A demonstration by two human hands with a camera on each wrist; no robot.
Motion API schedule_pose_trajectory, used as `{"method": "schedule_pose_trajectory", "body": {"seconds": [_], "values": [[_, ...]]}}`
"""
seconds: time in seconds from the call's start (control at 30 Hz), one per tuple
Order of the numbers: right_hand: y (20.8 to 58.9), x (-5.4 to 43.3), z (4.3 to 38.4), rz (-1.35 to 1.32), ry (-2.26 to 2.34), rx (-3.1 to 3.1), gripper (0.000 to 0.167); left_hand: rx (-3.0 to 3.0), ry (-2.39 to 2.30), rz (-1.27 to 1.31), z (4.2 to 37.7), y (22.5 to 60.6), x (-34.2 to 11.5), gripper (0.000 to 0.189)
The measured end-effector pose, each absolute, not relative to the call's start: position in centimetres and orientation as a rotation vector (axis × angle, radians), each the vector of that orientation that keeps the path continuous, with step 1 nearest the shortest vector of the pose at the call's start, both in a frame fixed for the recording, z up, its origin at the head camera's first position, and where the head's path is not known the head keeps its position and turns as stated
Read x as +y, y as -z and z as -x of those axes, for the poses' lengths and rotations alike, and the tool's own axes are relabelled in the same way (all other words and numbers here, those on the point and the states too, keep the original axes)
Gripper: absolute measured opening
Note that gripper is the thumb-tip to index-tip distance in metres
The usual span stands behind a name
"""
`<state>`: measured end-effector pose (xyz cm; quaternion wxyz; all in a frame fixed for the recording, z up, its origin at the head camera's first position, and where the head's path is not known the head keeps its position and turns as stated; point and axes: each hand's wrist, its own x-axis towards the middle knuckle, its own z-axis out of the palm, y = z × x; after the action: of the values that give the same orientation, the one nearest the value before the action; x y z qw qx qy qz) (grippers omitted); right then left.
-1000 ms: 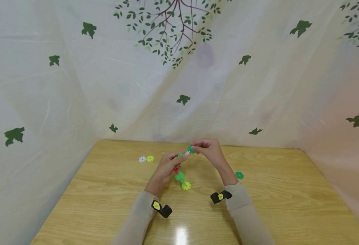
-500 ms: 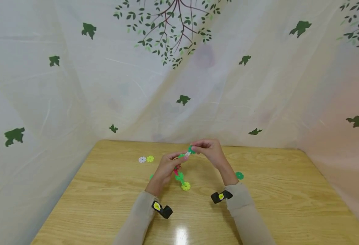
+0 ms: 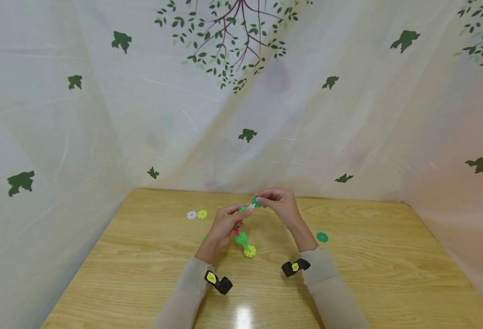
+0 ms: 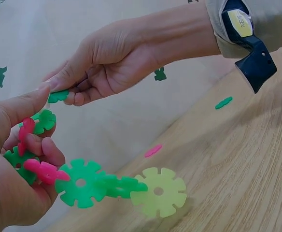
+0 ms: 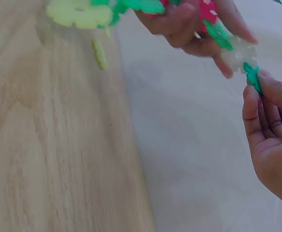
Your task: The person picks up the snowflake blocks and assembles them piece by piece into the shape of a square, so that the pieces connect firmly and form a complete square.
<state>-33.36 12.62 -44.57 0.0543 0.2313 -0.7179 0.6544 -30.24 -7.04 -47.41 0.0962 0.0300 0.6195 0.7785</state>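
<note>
In the head view my left hand (image 3: 224,224) grips a chain of interlocking flower-shaped plastic discs. The chain, seen in the left wrist view, runs through pink and green discs (image 4: 80,169) curled in the palm and ends in a yellow disc (image 4: 174,194) hanging over the table. A white disc (image 5: 248,51) sticks out at its upper end, between the left thumb and fingers. My right hand (image 3: 281,206) pinches a darker green disc (image 5: 253,81) between thumb and forefinger, its slotted edge at the white disc's rim. Fingers hide part of the chain.
On the wooden table (image 3: 142,274) a loose white disc (image 3: 191,214) and a yellow disc (image 3: 202,214) lie at the back left. A green disc (image 3: 322,237) is right of the right wrist. The left wrist view also shows a pink disc (image 4: 153,151). A printed curtain (image 3: 208,155) hangs behind.
The right wrist has shifted very slightly left, with the darker green disc kept at the white one. The left hand and the chain hold nearly the same pose.
</note>
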Motion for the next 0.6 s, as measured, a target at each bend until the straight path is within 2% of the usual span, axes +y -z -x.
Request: {"method": "schedule_pose_trajectory", "body": {"seconds": [0.27, 0.6], "values": [[44.7, 12.6, 33.21, -0.687, -1.972, -2.237, 0.017, 1.885, -2.26, -0.083, 30.37, 47.58, -6.96, 0.037], [43.94, 13.1, 33.6, -0.605, -1.896, -2.508, 0.025, 1.882, -2.105, -0.154, 30.67, 48.09, -6.98, 0.045]]}}
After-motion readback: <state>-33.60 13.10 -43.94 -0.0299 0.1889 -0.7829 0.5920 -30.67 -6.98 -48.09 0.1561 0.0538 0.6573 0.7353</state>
